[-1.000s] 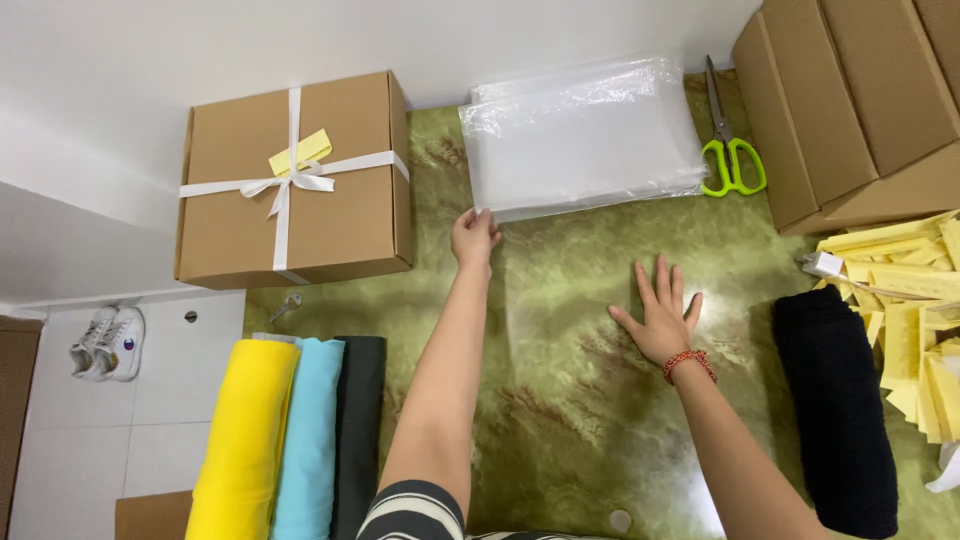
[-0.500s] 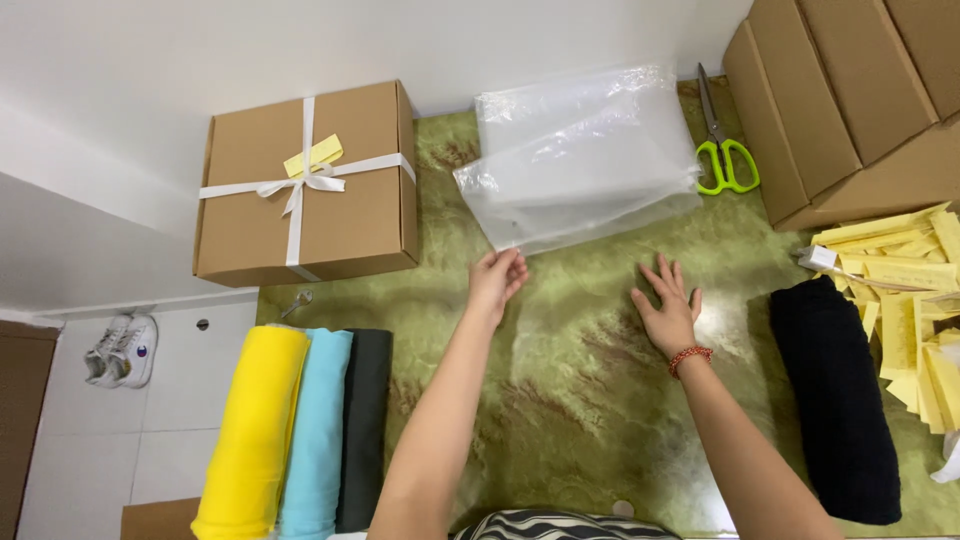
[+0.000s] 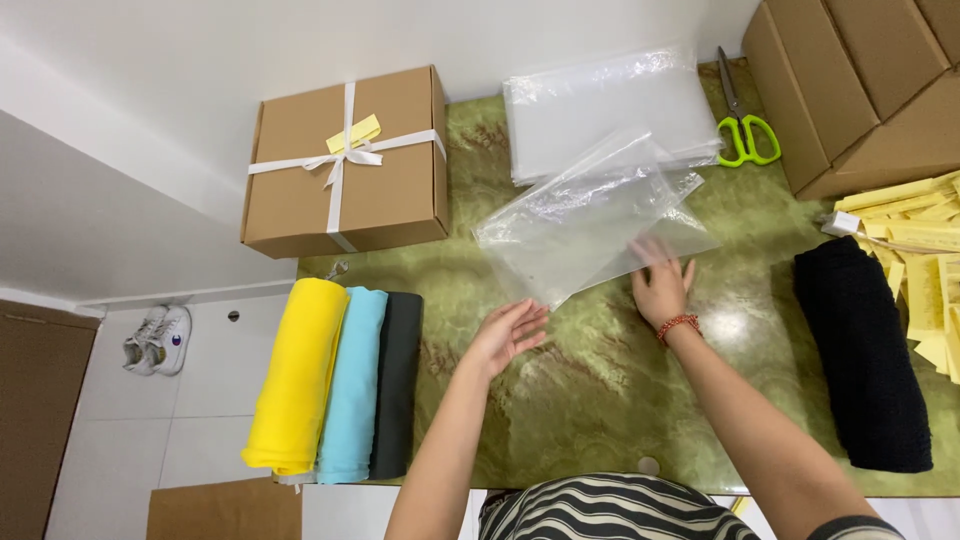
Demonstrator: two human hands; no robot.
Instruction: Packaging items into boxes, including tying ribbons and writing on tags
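Fingers of the right hand (image 3: 662, 288) blur beneath a clear bag (image 3: 590, 222) it grasps above the tabletop (image 3: 600, 390) centre; the left hand (image 3: 508, 333) hovers open, just off the bag's near corner. Bag stack (image 3: 600, 105) and one pair of green scissors (image 3: 745, 135) lie at the far edge. Boxes (image 3: 860, 80) at the far right corner run out of frame. Three fabric rolls (image 3: 340, 380) line the left edge, one black roll (image 3: 865, 350) the right. One ribboned box (image 3: 345, 160) overhangs white tiled floor (image 3: 110, 460).

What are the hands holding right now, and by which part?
The right hand holds a clear plastic bag by its near edge; the left hand is open, holding nothing.
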